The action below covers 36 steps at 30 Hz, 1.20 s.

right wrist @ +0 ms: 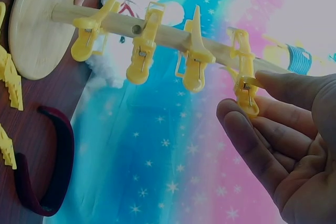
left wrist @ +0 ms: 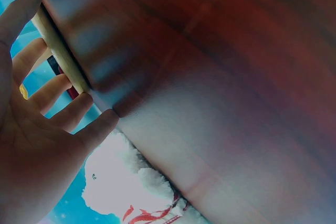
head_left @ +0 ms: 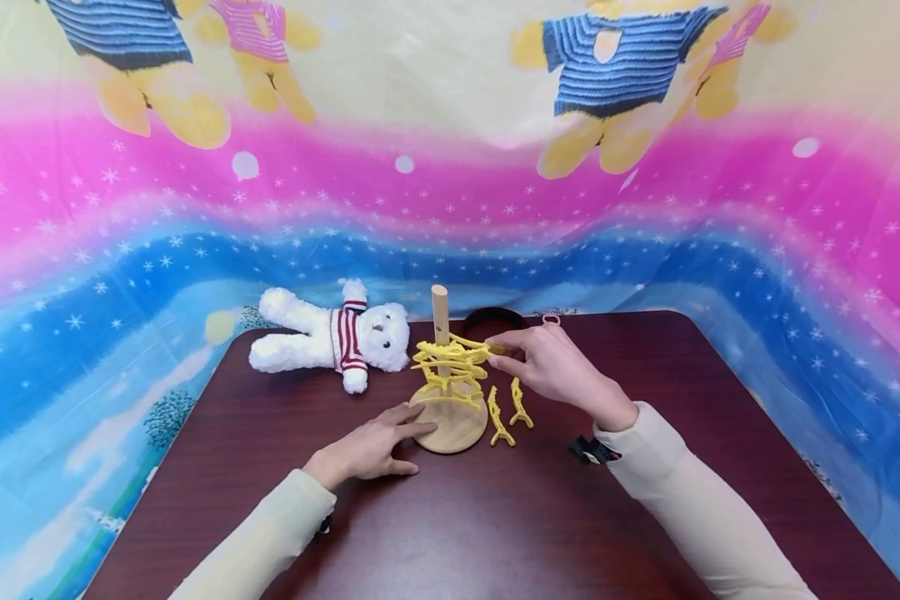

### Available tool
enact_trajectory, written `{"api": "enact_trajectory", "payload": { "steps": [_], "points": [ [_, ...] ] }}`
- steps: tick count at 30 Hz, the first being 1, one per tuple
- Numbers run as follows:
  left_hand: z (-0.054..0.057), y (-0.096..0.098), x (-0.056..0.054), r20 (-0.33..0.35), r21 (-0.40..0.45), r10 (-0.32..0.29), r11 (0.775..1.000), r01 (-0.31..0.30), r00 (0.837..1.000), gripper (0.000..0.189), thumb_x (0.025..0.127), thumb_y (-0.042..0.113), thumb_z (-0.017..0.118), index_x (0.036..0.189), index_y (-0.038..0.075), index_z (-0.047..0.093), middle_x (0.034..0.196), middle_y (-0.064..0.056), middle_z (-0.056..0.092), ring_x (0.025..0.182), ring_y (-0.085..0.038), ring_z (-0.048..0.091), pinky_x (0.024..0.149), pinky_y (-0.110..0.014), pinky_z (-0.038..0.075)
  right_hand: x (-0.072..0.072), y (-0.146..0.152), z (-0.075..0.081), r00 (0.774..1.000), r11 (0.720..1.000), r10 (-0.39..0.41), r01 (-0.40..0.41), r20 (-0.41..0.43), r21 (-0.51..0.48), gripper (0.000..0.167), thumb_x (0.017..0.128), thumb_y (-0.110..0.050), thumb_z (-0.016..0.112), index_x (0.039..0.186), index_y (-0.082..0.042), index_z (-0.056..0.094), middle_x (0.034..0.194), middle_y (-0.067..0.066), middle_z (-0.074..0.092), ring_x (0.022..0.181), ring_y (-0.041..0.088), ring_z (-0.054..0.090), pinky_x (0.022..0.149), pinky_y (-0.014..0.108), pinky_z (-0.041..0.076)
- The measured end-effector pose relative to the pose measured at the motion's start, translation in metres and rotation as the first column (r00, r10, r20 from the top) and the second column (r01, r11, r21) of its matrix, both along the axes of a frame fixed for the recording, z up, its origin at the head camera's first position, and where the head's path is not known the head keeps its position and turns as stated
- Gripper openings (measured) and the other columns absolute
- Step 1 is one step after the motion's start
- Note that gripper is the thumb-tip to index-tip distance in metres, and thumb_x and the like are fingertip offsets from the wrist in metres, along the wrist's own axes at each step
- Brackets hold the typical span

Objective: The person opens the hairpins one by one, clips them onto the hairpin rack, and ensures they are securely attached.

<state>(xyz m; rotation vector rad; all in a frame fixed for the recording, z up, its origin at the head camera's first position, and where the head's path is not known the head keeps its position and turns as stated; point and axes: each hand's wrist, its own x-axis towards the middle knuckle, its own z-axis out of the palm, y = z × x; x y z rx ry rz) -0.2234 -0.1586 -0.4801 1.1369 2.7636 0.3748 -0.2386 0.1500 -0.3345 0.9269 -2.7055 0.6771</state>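
A wooden stand has a round base (head_left: 453, 435) and an upright post (head_left: 440, 308). Several yellow hair clips (head_left: 450, 392) grip the post one above another. My right hand (head_left: 558, 362) pinches the topmost hair clip (right wrist: 245, 72) between thumb and index finger; in the right wrist view this clip lies against the post near its top end. My left hand (head_left: 371, 446) rests with spread, fairly straight fingers on the base's near-left edge. Two loose hair clips, one (head_left: 498, 421) nearer me and another (head_left: 521, 406) just beyond, lie right of the base.
A white teddy bear (head_left: 307, 342) in a striped sweater lies left of the stand. Behind the post is a dark headband (right wrist: 63, 166), and a small pink ring (head_left: 551, 318) lies at the table's (head_left: 450, 533) back edge. A printed cloth (head_left: 450, 200) hangs behind.
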Motion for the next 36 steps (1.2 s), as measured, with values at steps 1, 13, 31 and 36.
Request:
{"api": "enact_trajectory", "payload": {
  "steps": [1,13,31,36],
  "points": [
    [0.0,0.0,0.0,0.0,0.0,0.0,1.0,0.0,1.0,0.069,0.088,0.039,0.075,0.15,0.024,0.047,0.162,-0.015,0.031,0.15,-0.037,0.029,0.117,-0.051,0.036,0.0,-0.001,0.0,1.0,1.0,0.002,-0.002,0.001,-0.004,0.026,0.094,-0.028,0.069,0.118,-0.019,0.075,0.084,-0.004,0.075,0.04,0.004,0.033,0.05,0.025,0.035],
    [0.0,0.0,0.0,-0.007,0.004,-0.002,1.0,0.002,1.0,0.069,0.088,0.039,0.075,0.15,0.023,0.048,0.162,-0.015,0.031,0.15,-0.037,0.029,0.117,-0.05,0.036,-0.002,-0.014,-0.001,1.0,0.999,0.003,-0.004,-0.026,-0.043,0.024,0.093,-0.026,0.072,0.115,-0.019,0.077,0.094,-0.002,0.078,0.041,0.002,0.029,0.047,0.023,0.032],
    [-0.001,0.0,0.0,-0.005,-0.002,-0.004,1.0,0.004,1.0,0.068,0.088,0.04,0.075,0.149,0.024,0.048,0.162,-0.015,0.032,0.149,-0.037,0.03,0.116,-0.051,0.037,-0.007,-0.019,-0.004,0.999,0.998,-0.035,0.034,-0.016,-0.048,0.026,0.092,-0.029,0.072,0.115,-0.016,0.076,0.089,-0.002,0.077,0.067,0.003,0.065,0.062,0.026,0.053],
    [-0.001,0.0,0.0,-0.005,-0.004,-0.005,1.0,0.005,1.0,0.069,0.088,0.04,0.075,0.15,0.025,0.048,0.162,-0.015,0.032,0.15,-0.036,0.03,0.117,-0.05,0.036,-0.009,-0.018,-0.004,0.998,0.997,-0.055,0.056,0.026,-0.055,0.031,0.093,-0.029,0.071,0.12,-0.014,0.073,0.092,-0.001,0.077,0.079,0.01,0.071,0.07,0.031,0.057]
  ]
}}
